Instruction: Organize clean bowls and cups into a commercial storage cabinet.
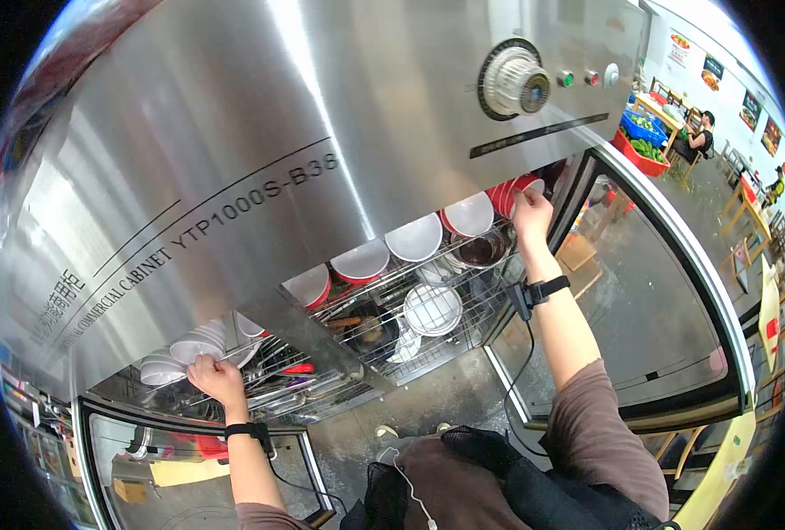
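Observation:
In the head view a steel cabinet (pixel 233 115) stands in front of me with its glass doors open. At the lower left, my left hand (pixel 217 380) is closed at the edge of a stack of white bowls (pixel 200 341) on the upper rack. My right hand (pixel 532 216) is at the right end of that rack, its fingers closed at the rim of a stack of red bowls (pixel 501 196). Between the hands, several red-and-white bowls (pixel 413 238) lie tilted in a row. The exact grip of both hands is partly hidden.
White dishes (pixel 432 309) and a dark pan sit on the lower wire rack. Open glass doors flank me, the right door (pixel 657 291) and the left door (pixel 189 473). Baskets of green vegetables (pixel 644 150), tables and a seated person (pixel 701 137) are at the far right.

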The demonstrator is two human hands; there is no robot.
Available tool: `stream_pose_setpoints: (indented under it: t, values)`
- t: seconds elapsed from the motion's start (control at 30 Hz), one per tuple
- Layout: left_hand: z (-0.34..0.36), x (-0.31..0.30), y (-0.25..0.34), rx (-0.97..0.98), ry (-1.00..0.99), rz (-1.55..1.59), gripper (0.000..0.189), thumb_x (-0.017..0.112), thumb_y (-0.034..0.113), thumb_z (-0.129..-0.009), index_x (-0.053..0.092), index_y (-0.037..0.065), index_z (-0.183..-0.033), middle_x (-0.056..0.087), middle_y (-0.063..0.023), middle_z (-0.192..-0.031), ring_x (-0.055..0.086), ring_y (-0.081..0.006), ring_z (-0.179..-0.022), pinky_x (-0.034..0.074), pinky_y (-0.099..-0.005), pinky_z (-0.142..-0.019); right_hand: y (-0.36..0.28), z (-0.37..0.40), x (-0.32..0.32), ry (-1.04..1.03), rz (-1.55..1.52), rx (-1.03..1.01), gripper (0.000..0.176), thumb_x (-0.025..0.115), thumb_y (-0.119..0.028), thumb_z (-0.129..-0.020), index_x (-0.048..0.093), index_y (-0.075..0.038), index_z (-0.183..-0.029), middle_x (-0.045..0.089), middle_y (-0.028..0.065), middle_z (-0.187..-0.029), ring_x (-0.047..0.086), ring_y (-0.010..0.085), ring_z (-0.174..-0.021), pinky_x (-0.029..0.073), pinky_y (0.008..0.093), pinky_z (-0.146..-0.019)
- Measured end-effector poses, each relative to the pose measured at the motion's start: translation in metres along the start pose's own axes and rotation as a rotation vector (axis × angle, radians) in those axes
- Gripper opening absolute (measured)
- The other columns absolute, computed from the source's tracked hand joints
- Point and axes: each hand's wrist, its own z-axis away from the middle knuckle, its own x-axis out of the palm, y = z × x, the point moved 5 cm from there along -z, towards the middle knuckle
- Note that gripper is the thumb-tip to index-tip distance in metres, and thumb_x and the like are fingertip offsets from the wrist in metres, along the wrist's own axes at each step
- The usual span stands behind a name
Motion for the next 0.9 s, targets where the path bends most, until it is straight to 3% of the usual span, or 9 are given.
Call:
stream_pose_setpoints:
  t: [0.03,0.17,0.23,0.37,0.5,0.63,0.7,0.8,0.9]
  values:
    - [0.0,-0.002,0.002,-0.001,0.003,-0.007,0.011,0.059,-0.002,-0.069,0.049,0.003,-0.072,0.053,-0.0172,-0.079,0.05,-0.0414,-0.081,0.044,-0.0524,-0.094,0.009,-0.003,0.001,0.039,0.007,-0.064,0.021,0.073,-0.018,-0.1,0.077,0.003,-0.103,0.067,0.0,-0.077,0.055,0.0076,-0.059,0.044,0.0272,-0.056]
    - [-0.001,-0.001,0.001,-0.028,-0.037,-0.064,0.011,0.058,-0.003,-0.068,0.049,0.002,-0.071,0.052,-0.0185,-0.076,0.049,-0.042,-0.08,0.044,-0.0522,-0.089,-0.01,0.01,-0.004,0.038,-0.291,0.098,0.018,0.07,-0.017,-0.103,0.068,-0.003,-0.091,0.056,-0.0054,-0.066,0.046,0.0056,-0.053,0.032,0.0275,-0.05]
    - [0.001,0.003,-0.006,-0.067,-0.043,-0.061,0.009,0.059,-0.002,-0.069,0.051,0.001,-0.072,0.054,-0.0198,-0.076,0.051,-0.0434,-0.08,0.044,-0.0533,-0.087,-0.018,0.019,-0.006,0.025,-0.389,0.169,0.019,0.068,-0.012,-0.102,0.071,0.006,-0.105,0.075,0.007,-0.09,0.065,0.0106,-0.078,0.051,0.0277,-0.072]
    - [0.0,0.003,-0.002,-0.032,0.008,-0.072,0.007,0.059,-0.001,-0.069,0.054,0.001,-0.073,0.056,-0.0205,-0.076,0.052,-0.0447,-0.082,0.044,-0.0541,-0.085,-0.03,0.027,-0.017,-0.043,-0.453,0.138,0.018,0.066,-0.012,-0.105,0.07,0.004,-0.114,0.076,0.0059,-0.096,0.067,0.0092,-0.082,0.052,0.0253,-0.074]
    - [0.001,0.004,-0.005,-0.04,-0.041,-0.084,0.008,0.06,0.0,-0.069,0.053,0.001,-0.072,0.058,-0.0199,-0.081,0.053,-0.0446,-0.085,0.044,-0.055,-0.091,-0.063,0.039,-0.023,-0.058,-0.442,-0.087,0.018,0.067,-0.01,-0.105,0.07,0.004,-0.116,0.076,0.0045,-0.097,0.067,0.0076,-0.083,0.052,0.0242,-0.076]
    - [0.003,0.007,-0.008,-0.074,-0.093,-0.099,0.007,0.06,0.0,-0.068,0.054,0.002,-0.073,0.06,-0.0187,-0.084,0.054,-0.0444,-0.086,0.045,-0.0551,-0.095,-0.099,0.079,0.0,-0.371,-0.23,-0.228,0.014,0.073,-0.01,-0.099,0.075,0.001,-0.107,0.073,0.0011,-0.088,0.063,0.0035,-0.078,0.05,0.0247,-0.069]
    - [0.001,0.003,-0.002,-0.007,0.012,-0.104,0.008,0.061,0.0,-0.068,0.054,0.003,-0.072,0.059,-0.0178,-0.082,0.054,-0.0434,-0.085,0.045,-0.0542,-0.094,-0.133,0.107,0.014,-0.611,0.13,-0.346,0.015,0.075,-0.012,-0.095,0.076,0.0,-0.105,0.073,0.0084,-0.083,0.068,0.0108,-0.073,0.051,0.0311,-0.064]
    - [0.003,0.005,-0.006,-0.03,-0.06,-0.102,0.009,0.061,0.001,-0.068,0.055,0.004,-0.074,0.059,-0.0165,-0.085,0.055,-0.0418,-0.088,0.044,-0.0534,-0.094,-0.165,0.144,0.053,-0.845,0.176,-0.667,0.022,0.071,-0.017,-0.092,0.076,-0.003,-0.107,0.073,0.0191,-0.091,0.07,0.0413,-0.082,0.056,0.0467,-0.072]
    - [-0.002,-0.006,0.002,-0.025,-0.014,-0.008,0.009,0.061,0.002,-0.069,0.055,0.003,-0.075,0.058,-0.0178,-0.083,0.053,-0.0433,-0.087,0.043,-0.0538,-0.088,-0.186,0.173,0.095,-0.855,0.202,-1.057,0.022,0.076,-0.018,-0.09,0.077,-0.005,-0.108,0.077,0.0139,-0.093,0.071,0.0367,-0.079,0.056,0.0467,-0.076]
